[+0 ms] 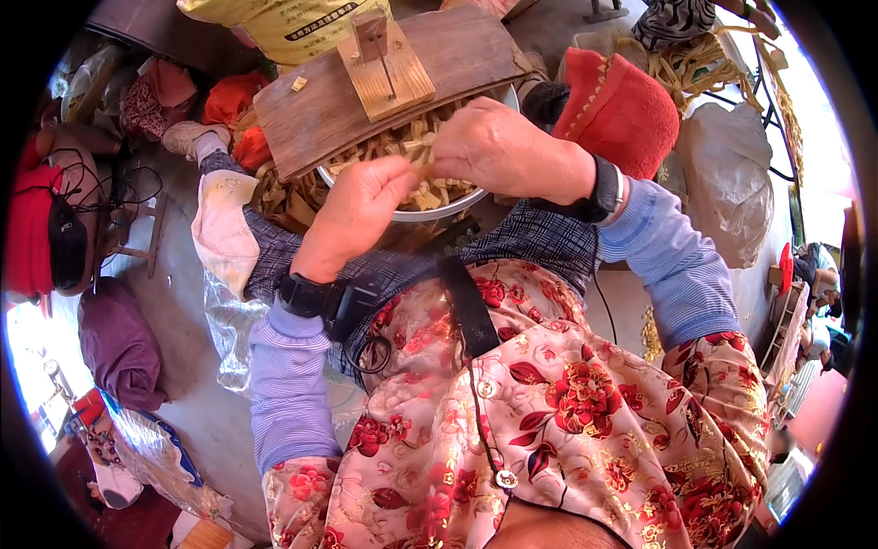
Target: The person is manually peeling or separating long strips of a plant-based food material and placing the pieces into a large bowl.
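My left hand (363,209) and my right hand (504,151) meet above a round metal basin (439,212). Fingers of both hands are pinched on a small pale yellow strip (424,165), partly hidden by them. Dried pale yellow strips (429,195) fill the basin under my hands. Across the basin's far side lies a dark wooden board (309,117). On it sits a lighter wood block (391,75) with an upright piece and a thin metal rod.
A yellow printed sack (288,31) stands beyond the board. At the right are a red cloth (621,110) and a translucent plastic bag (727,178). More dried strips (295,199) lie left of the basin. A purple cloth bundle (120,343) is at the left. Other people are farther off.
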Tool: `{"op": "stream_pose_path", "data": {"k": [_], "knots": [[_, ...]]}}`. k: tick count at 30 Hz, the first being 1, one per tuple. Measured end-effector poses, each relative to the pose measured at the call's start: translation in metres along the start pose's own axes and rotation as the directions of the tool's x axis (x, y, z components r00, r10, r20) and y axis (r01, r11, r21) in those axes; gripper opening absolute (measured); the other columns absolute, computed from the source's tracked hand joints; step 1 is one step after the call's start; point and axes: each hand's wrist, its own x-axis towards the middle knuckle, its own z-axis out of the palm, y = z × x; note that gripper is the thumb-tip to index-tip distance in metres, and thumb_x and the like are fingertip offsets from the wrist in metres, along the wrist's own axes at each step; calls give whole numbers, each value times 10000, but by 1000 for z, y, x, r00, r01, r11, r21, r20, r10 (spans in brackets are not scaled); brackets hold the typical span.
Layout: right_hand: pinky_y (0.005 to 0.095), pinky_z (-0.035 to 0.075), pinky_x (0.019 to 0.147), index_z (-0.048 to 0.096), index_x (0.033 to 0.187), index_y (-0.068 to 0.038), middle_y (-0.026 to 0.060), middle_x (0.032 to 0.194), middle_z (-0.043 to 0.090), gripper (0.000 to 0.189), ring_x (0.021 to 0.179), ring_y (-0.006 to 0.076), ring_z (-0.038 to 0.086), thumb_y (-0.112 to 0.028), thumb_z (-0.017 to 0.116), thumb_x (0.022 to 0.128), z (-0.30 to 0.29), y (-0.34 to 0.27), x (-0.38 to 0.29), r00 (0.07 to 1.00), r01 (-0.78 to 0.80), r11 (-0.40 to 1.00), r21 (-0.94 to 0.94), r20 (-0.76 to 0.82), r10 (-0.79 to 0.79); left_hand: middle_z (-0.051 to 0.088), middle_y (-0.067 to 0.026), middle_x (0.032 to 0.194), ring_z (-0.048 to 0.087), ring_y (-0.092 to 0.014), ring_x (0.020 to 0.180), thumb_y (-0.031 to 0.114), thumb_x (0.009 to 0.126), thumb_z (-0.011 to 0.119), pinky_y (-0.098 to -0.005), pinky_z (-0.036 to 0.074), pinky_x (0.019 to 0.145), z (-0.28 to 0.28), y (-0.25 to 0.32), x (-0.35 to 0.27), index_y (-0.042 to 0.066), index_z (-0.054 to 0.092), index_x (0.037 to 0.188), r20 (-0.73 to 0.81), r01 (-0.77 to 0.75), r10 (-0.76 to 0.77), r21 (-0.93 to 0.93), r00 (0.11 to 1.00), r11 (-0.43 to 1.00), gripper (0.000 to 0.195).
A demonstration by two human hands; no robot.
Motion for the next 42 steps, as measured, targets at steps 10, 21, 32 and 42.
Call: {"op": "stream_pose_path", "data": {"k": [10, 21, 32, 42], "knots": [[401, 474, 759, 645, 958, -28, 95, 898, 645, 209, 835, 321, 610, -193, 670, 831, -15, 0, -10, 948, -195, 980, -34, -264, 179, 442, 49, 654, 336, -26, 495, 257, 996, 510, -193, 260, 442, -3, -8, -19, 52, 581, 894, 249, 399, -313, -617, 917, 679, 239], [356, 431, 783, 673, 977, -142, -23, 1028, 602, 305, 874, 211, 561, -156, 664, 673, 24, -39, -3, 930, 85, 995, -55, -355, -99, 566, -3, 888, 565, -118, 788, 279, 1016, 450, -259, 486, 653, 21, 2, 10, 94, 527, 1036, 51, 53, -190, -999, 981, 6, 201], [511, 368, 1003, 655, 942, -61, 65, 1024, 650, 208, 1081, 288, 590, -23, 685, 740, 14, -34, 9, 857, -125, 986, 109, -489, 163, 669, -117, 879, 628, -260, 814, 126, 880, 548, -369, 492, 681, 21, 3, 21, 44, 636, 1034, -150, 78, -94, -108, 984, 991, 196], [250, 434, 538, 621, 854, 19, 60, 705, 611, 131, 577, 93, 551, -104, 617, 900, 27, -31, 15, 550, -363, 377, 852, -131, 825, 636, -172, 843, 608, -382, 815, 107, 837, 574, -452, 468, 705, 28, 18, 17, 21, 585, 929, -523, 67, 73, 243, 849, 968, 127]]}}
